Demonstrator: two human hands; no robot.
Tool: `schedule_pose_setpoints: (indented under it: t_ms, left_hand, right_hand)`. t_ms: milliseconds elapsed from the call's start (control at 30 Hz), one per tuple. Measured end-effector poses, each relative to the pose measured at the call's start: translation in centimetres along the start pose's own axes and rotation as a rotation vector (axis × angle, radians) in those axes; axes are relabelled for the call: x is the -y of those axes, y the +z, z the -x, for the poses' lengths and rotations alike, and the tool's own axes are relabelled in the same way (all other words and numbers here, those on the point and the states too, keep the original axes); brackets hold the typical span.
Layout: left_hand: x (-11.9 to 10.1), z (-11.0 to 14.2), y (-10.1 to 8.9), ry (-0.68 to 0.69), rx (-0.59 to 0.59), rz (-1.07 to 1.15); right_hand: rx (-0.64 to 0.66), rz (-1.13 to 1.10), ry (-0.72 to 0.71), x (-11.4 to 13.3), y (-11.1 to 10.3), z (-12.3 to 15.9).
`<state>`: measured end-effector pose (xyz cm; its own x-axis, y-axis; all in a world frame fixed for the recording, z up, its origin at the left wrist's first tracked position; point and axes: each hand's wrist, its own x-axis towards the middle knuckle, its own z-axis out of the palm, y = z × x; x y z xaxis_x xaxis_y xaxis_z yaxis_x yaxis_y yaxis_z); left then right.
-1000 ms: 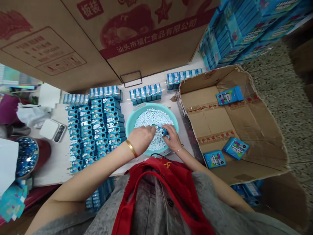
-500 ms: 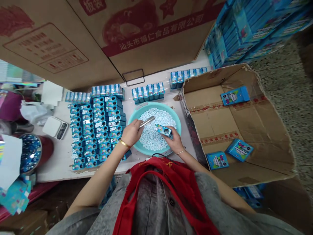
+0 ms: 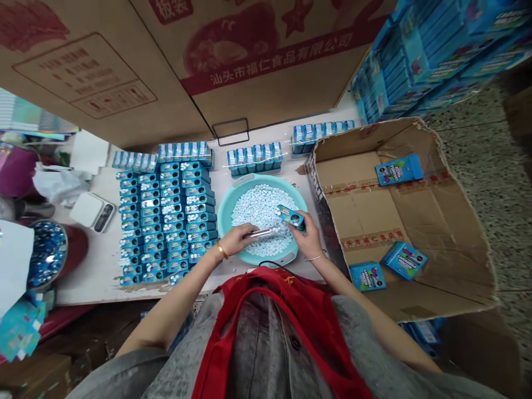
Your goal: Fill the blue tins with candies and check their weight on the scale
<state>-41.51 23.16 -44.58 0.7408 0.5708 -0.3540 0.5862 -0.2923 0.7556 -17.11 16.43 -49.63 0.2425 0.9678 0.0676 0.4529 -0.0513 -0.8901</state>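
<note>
Holds a tool (image 3: pixel 257 233) over candies (image 3: pixel 260 205) in a bowl (image 3: pixel 223 213) with the left hand (image 3: pixel 236 239), a box (image 3: pixel 291 217) with the right hand (image 3: pixel 309 239). Has an open carton (image 3: pixel 357 210) to the right.

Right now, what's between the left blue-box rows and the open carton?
Head view: turquoise bowl of white pellets; over it, left hand with metal tool, right hand with blue box; beyond, a wrapped pack.

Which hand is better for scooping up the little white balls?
Probably the left hand: it holds a metal tool whose end is over the white balls in the bowl. The right hand is busy holding a small blue box.
</note>
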Motion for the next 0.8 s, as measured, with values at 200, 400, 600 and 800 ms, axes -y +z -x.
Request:
schedule_pose_setpoints:
  t_ms: [200,400,600,800]
  left_hand:
    - [-6.3,1.6,-4.8,-0.01,-0.068,-0.269]
    - [-11.0,2.3,-5.6,-0.232,0.02,-0.604]
    - [-8.3,3.4,-2.8,-0.108,-0.196,-0.258]
    - [-6.3,7.8,0.9,-0.135,-0.184,-0.161]
  right_hand:
    - [0.107,0.016,-0.121,0.8,1.3,0.2]
    - [0.173,-0.006,-0.16,1.6,2.3,0.9]
    - [0.255,-0.09,-0.082,1.9,2.2,3.1]
    - [0.591,-0.189,-0.177,4.8,3.1,5.0]
